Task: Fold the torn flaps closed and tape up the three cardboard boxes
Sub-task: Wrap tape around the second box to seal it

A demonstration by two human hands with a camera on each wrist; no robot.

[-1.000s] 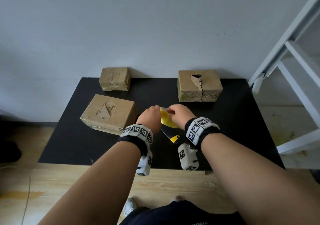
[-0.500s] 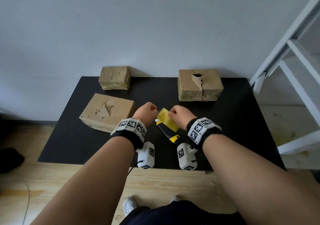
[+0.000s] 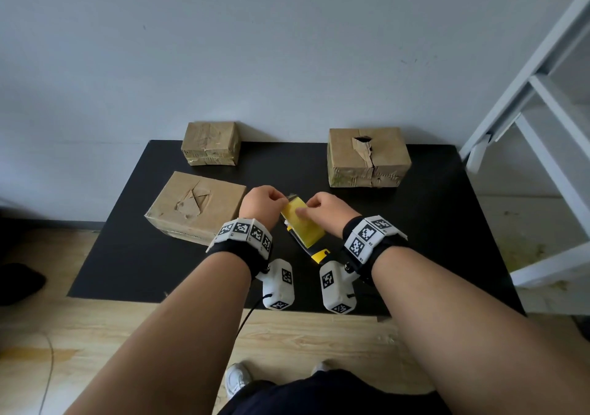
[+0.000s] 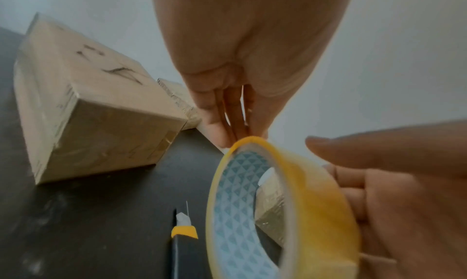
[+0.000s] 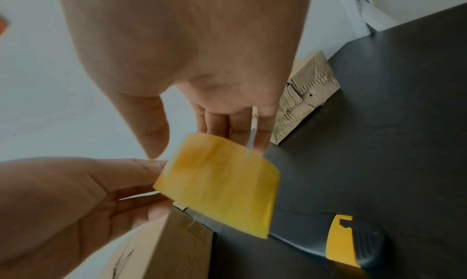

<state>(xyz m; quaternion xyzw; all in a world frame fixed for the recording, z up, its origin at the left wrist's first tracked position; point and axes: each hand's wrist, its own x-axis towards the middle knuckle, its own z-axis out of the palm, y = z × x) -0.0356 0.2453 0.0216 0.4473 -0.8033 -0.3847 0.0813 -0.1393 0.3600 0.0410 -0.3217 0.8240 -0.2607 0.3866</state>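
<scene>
Both hands meet over the middle of the black bench (image 3: pixel 431 223), sharing a yellow tape roll (image 3: pixel 301 225) held up off the surface. The left hand (image 3: pixel 260 205) has its fingers (image 4: pixel 225 111) curled down onto the roll's far edge, pinching it at the top. The right hand (image 3: pixel 329 212) wraps the roll from the other side: its thumb (image 5: pixel 149 127) sits at the roll's upper corner and its fingers (image 5: pixel 232 121) lie curled behind the yellow band. From the left wrist view the roll's core shows a blue-and-white triangle pattern, and the roll stands on edge between the two sets of fingers.

Directly under the fingers, lying on the bench, is a black and yellow knife (image 3: pixel 311 248) with a short length of blade out of its tip, visible in the left wrist view (image 4: pixel 183 219).

Just left of the left fingers sits the big box (image 3: pixel 198 207), its top torn in a crossed flap pattern. Beyond the left fingers, near the wall, is the small box (image 3: pixel 210 143), wrapped in glossy tape. Beyond the right fingers and a little to the right stands the holed box (image 3: pixel 368 157), with a dark hole in its top and a torn strip running down its front.

A white frame (image 3: pixel 526 95) stands off the bench's right end.
</scene>
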